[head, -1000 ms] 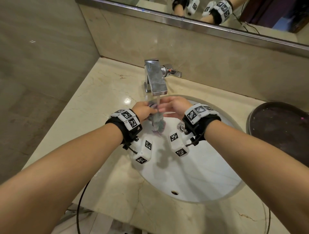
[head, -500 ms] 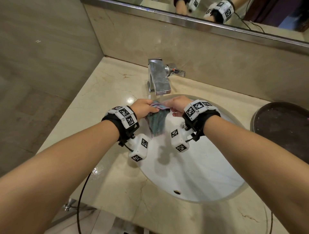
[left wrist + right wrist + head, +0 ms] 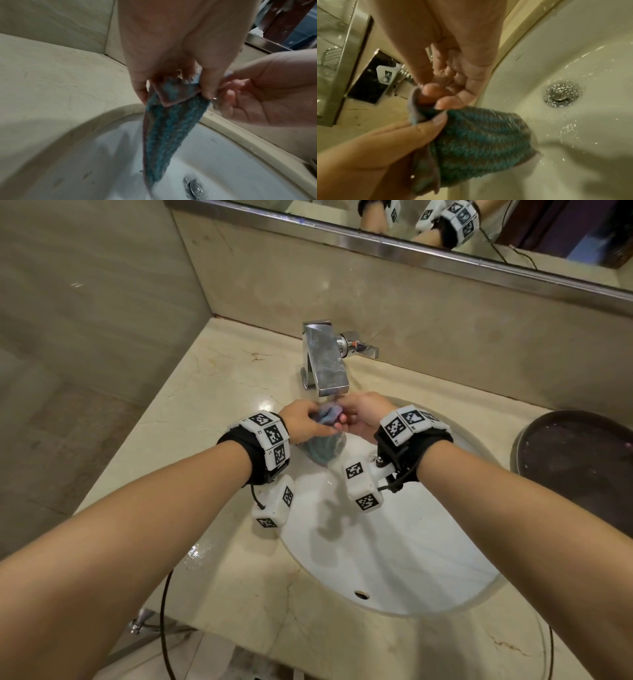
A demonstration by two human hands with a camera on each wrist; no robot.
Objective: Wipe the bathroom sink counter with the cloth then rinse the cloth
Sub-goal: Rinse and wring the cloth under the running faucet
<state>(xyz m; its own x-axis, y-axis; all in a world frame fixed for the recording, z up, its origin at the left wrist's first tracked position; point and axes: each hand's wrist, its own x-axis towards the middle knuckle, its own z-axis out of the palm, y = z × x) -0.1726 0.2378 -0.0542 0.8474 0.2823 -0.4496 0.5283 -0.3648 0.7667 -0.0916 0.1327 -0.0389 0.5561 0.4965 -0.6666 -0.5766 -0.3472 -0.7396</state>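
A teal striped cloth (image 3: pixel 323 447) with a pinkish hem hangs over the white sink basin (image 3: pixel 404 546), just below the chrome faucet (image 3: pixel 325 361). My left hand (image 3: pixel 313 419) pinches the cloth's (image 3: pixel 171 125) bunched top between thumb and fingers. My right hand (image 3: pixel 344 419) faces it, and its fingertips (image 3: pixel 448 103) are tucked into the same top fold of the cloth (image 3: pixel 481 139). Water runs over those fingers. The cloth's lower end dangles toward the drain (image 3: pixel 193 188). The beige marble counter (image 3: pixel 205 412) surrounds the basin.
A dark round tray (image 3: pixel 582 460) sits on the counter at the right. The faucet handle (image 3: pixel 359 349) sticks out to the right of the spout. A mirror edge (image 3: pixel 411 248) runs above the backsplash, and a wall closes the left side. Water droplets lie around the drain (image 3: pixel 561 94).
Both hands have drawn together and moved up under the spout. The cloth's top, spread between them half a second ago, is now bunched.
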